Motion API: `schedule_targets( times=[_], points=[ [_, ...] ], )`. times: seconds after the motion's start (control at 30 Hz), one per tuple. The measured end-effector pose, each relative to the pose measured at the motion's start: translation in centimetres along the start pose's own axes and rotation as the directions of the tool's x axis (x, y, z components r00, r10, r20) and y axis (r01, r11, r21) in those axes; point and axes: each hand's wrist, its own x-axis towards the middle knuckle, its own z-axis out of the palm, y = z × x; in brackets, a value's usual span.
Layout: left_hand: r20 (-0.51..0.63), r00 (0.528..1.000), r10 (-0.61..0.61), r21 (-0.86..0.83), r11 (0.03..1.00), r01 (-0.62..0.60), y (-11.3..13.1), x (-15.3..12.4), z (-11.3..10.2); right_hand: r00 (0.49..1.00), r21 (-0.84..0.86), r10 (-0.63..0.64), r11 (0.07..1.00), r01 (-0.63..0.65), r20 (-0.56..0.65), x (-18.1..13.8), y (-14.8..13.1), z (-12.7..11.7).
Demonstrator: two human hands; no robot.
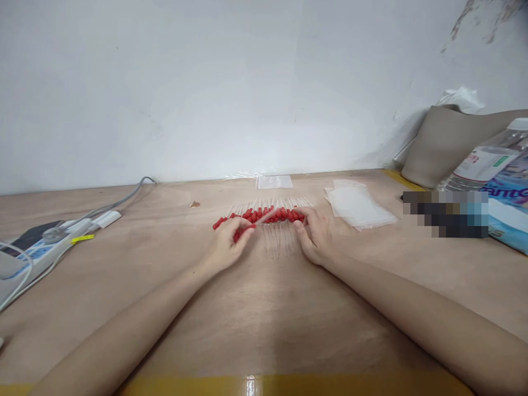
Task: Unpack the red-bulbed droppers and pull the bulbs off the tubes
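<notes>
A dense row of thin clear droppers with red rubber bulbs [284, 213] lies on the table, the red ends bunched in the middle and clear tubes pointing both away and toward me. My left hand [231, 242] is at the row's left side, fingers curled round a few red-bulbed droppers; one clear tube slants up and right from it. At the right end rests my right hand [315, 234], thumb and fingers apart, its fingertips against the outermost red bulbs. Whether it grips any of them is not clear.
Clear plastic bags [361, 206] lie in a stack to the right, and a small white packet [274, 182] lies behind the droppers. A power strip [41, 253] with cables is at left. A water bottle [480, 162] and a grey container [429, 146] stand at right, before the wall.
</notes>
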Motion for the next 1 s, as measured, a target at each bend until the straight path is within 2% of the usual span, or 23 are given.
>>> schedule_targets(
  times=[0.1, 0.27, 0.43, 0.57, 0.8, 1.0],
  points=[
    [0.075, 0.986, 0.152, 0.178, 0.97, -0.163, 1.2, -0.6, 1.1, 0.998, -0.017, -0.061, 0.998, 0.061, 0.015, 0.0, -0.2, -0.4],
    [0.05, 0.972, 0.231, 0.274, 0.932, -0.236, 1.1, -0.8, 1.9, 0.963, -0.058, -0.187, 0.978, 0.201, 0.194, 0.0, -0.5, 0.0],
    [0.001, 0.952, 0.307, 0.289, 0.911, -0.294, 1.2, -0.8, 2.1, 0.924, -0.078, -0.275, 0.949, 0.305, 0.266, 0.0, -0.3, 0.6],
    [0.036, 0.937, 0.347, 0.307, 0.889, -0.341, 1.5, -0.5, 2.3, 0.908, -0.064, -0.342, 0.928, 0.367, 0.243, 0.1, -0.2, 0.8],
    [0.19, 0.91, 0.369, 0.375, 0.829, -0.415, 2.0, -0.4, 2.1, 0.876, -0.02, -0.446, 0.889, 0.457, 0.183, -0.2, 0.1, 0.9],
    [0.282, 0.894, 0.348, 0.313, 0.847, -0.429, 2.2, -0.7, 1.6, 0.821, -0.059, -0.557, 0.822, 0.566, 0.124, -0.3, -0.3, 0.4]
  ],
)
